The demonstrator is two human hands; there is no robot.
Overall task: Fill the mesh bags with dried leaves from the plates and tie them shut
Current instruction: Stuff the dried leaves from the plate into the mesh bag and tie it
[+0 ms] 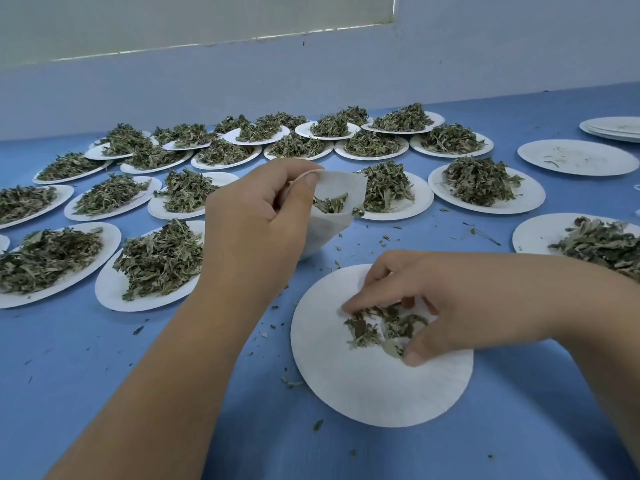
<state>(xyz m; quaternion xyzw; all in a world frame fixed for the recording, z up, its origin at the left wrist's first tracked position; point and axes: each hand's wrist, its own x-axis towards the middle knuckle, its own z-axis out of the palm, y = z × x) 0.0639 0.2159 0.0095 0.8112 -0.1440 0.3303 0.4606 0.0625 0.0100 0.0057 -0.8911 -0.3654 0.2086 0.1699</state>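
Left grip (256, 216) pinches the rim of the white mesh bag (334, 188) with thumb and fingers and holds its mouth open; a few dried leaves (330, 204) sit inside. Right grip (446, 299) curls its fingers round a small pile of leaves (374, 329) on the near plate (381, 396), close to the bag. More plates (110, 292) heaped with leaves lie behind on the blue worktop (138, 393).

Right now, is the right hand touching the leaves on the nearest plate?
Touching. The head view shows the right hand pinching dried leaves on the nearest plate.
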